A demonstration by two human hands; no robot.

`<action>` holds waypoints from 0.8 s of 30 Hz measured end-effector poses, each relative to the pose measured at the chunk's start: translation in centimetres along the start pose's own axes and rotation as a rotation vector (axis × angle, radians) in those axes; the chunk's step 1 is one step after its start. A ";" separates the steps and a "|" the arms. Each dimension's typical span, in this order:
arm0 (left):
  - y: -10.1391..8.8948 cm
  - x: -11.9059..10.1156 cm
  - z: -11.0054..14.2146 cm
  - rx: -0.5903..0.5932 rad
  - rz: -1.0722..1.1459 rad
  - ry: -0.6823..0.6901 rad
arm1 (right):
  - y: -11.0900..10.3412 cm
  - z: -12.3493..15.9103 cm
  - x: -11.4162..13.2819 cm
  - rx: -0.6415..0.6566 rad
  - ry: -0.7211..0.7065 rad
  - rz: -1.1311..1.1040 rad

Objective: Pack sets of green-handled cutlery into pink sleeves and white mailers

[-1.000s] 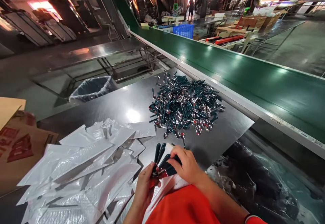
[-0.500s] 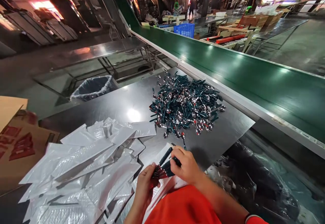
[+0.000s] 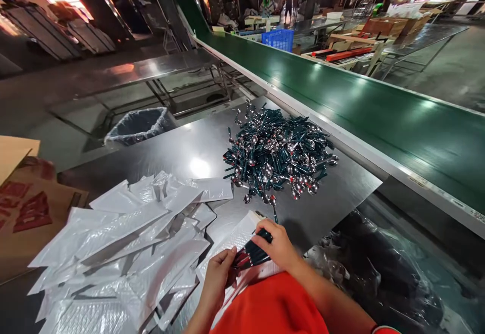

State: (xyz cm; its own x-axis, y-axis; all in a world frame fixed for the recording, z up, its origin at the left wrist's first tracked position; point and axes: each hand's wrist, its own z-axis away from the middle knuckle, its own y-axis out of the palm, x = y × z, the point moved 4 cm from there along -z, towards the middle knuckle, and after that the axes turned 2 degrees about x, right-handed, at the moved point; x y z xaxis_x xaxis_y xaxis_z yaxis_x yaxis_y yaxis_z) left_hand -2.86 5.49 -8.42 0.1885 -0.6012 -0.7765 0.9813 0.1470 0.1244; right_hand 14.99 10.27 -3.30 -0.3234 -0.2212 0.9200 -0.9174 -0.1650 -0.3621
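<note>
A bunch of dark-handled spoons (image 3: 254, 253) lies across both my hands, close to my body. My left hand (image 3: 222, 269) is closed around the metal end, so the bowls are mostly hidden. At the other end, my right hand (image 3: 276, 243) grips the dark handles between thumb and fingers. Beneath the hands are white padded envelopes (image 3: 235, 238). Just beyond lies a large heap of similar spoons (image 3: 278, 154) with shiny bowls. One loose spoon (image 3: 273, 203) sticks out at its near edge.
Many white envelopes (image 3: 129, 253) overlap at the left of the metal table (image 3: 178, 157). A green conveyor belt (image 3: 341, 89) runs behind it. A lined bin (image 3: 138, 124) stands past the left edge, a cardboard box (image 3: 34, 223) at far left, and dark plastic bags (image 3: 379, 273) at right.
A handle that stood apart from the bunch now lies together with the others. My right hand has shifted slightly along the handles, and the view has tilted a little.
</note>
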 end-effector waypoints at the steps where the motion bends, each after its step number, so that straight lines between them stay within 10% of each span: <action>1: -0.1 0.4 -0.1 0.005 -0.014 -0.033 | 0.2 0.2 -1.0 -0.020 0.056 -0.035; 8: 0.7 0.6 -2.3 0.172 -0.275 -0.172 | 0.1 1.8 -7.9 -0.126 0.543 -0.307; 13: 2.0 -1.4 -7.2 0.250 -1.171 0.282 | -3.8 2.8 -12.1 -0.261 0.788 -0.384; 18: 4.3 -0.6 -10.6 0.474 -1.497 0.519 | -6.6 3.5 -14.2 -0.374 0.869 -0.407; 24: 5.8 -1.1 -11.0 0.637 -1.695 0.663 | -4.9 3.5 -14.8 -0.415 0.891 -0.392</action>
State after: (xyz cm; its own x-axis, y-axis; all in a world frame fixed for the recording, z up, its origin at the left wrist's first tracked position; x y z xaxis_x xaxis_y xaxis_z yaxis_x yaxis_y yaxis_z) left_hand 2.17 15.70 -13.64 -0.7238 0.5843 -0.3670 -0.0068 -0.5379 -0.8430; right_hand 25.07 10.99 -15.61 0.1138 0.5896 0.7996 -0.9475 0.3066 -0.0913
